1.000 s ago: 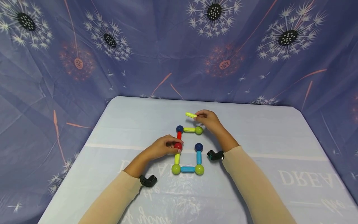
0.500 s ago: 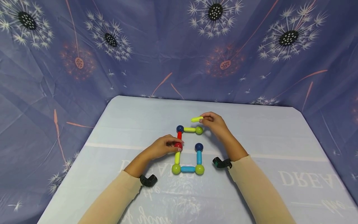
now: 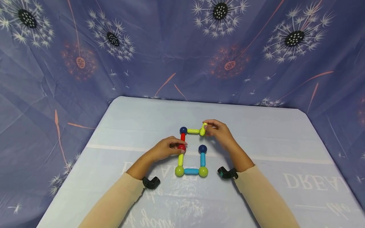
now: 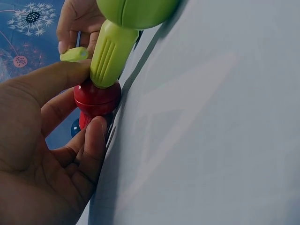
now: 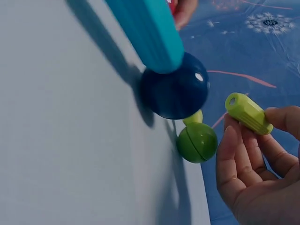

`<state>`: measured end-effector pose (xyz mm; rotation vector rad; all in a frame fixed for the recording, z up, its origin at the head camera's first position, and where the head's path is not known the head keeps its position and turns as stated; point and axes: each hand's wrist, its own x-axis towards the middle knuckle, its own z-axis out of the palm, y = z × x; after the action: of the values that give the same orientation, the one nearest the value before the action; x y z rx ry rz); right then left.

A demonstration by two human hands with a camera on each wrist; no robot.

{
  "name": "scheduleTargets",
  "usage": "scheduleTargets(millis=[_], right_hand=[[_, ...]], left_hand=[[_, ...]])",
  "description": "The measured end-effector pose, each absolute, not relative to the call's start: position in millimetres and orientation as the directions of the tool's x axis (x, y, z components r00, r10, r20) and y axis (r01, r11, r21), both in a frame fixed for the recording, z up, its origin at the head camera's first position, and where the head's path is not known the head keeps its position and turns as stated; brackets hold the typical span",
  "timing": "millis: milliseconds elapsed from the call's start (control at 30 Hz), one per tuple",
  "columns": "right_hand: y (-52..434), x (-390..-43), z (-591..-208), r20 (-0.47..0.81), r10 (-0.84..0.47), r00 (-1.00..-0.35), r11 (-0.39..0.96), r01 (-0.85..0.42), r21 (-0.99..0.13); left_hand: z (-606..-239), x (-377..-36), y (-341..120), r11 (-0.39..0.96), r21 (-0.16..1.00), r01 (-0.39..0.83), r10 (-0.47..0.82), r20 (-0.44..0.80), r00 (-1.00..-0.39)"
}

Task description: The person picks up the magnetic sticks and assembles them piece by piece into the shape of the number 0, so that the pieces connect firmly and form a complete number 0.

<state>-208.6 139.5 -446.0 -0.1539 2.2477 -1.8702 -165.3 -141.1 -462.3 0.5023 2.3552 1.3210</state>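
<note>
Magnetic balls and rods form a figure lying on the table. My left hand [image 3: 163,149] grips its red ball [image 4: 97,99], which joins a red rod [image 3: 182,137] and a yellow-green rod [image 4: 110,56]. With thumb and fingers my right hand [image 3: 220,132] pinches a loose yellow-green magnetic rod [image 5: 248,114], its bare end showing a round metal tip. In the head view this rod overlaps the far green ball [image 5: 197,143] and hides most of it; in the right wrist view the two are apart. Nearer stands a dark blue ball [image 3: 202,148] on a light blue rod [image 3: 202,160].
At the near side, two green balls [image 3: 179,171] are joined by a light blue rod [image 3: 191,171]. Another dark blue ball [image 3: 183,130] makes the far left corner. A patterned blue cloth [image 3: 159,57] rises behind the pale table [image 3: 256,133].
My right hand has moved right and toward me with the yellow-green rod, which has turned from lying crosswise to pointing down at the far green ball. The left hand stays put.
</note>
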Motion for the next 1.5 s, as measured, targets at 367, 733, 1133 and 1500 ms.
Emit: scheduleTargets(millis=[367,733,1133,1500], right_hand=[[137.3,-200.4,-455.3,-0.133,-0.152,-0.979,0.409,0.060,-0.910],[137.8,-192.9,-455.6,-0.163,-0.174,-0.971,0.451,0.069,-0.890],[137.5,-195.1,-467.6,-0.135,-0.209,-0.969,0.422,0.035,-0.906],[141.2,-197.8,-479.2,-0.136,-0.212,-0.968,0.421,0.035,-0.906]], left_hand=[[-463.0,-167.5,-139.7,0.483,0.867,0.125,0.489,-0.148,-0.860],[-463.6,-165.9,-140.1,0.475,0.873,0.109,0.487,-0.158,-0.859],[-464.8,-168.4,-141.7,0.490,0.866,0.101,0.478,-0.170,-0.862],[-466.1,-169.5,-138.6,0.503,0.859,0.097,0.475,-0.180,-0.861]])
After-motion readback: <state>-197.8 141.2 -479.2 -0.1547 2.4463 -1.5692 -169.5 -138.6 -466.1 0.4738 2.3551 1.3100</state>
